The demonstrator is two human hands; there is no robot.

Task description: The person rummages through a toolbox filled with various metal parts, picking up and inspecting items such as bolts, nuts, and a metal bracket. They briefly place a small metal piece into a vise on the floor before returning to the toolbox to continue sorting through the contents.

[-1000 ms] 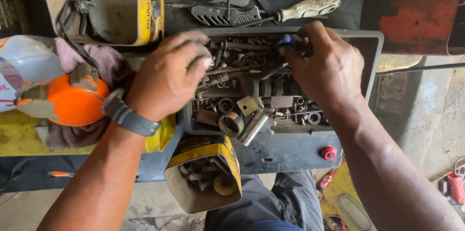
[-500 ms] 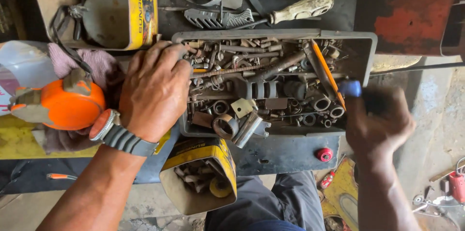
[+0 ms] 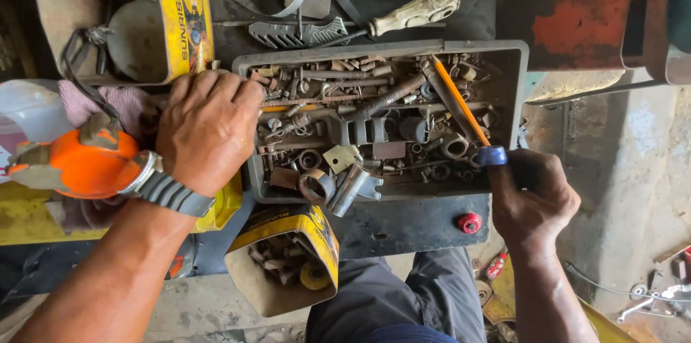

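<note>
At the tray's (image 3: pixel 504 48) 9 o'clock edge: left hand (image 3: pixel 209 127), fingers curled, resting on the scrap hardware; at 4 o'clock, right hand (image 3: pixel 533 195) fisted round a blue-handled, orange-shafted screwdriver (image 3: pixel 461 109), mid-rummage, its tip needing careful steering.

A single camera, worn on the person's head, looks almost straight down from close above the workbench (image 3: pixel 425 224). The grey parts tray (image 3: pixel 515 98) sits near the middle of the view, its long sides running parallel to the top edge of the frame. The bench's near edge crosses the lower third, with the person's lap and the floor below it. Both forearms enter from the bottom corners. No second view shares the scene.
</note>
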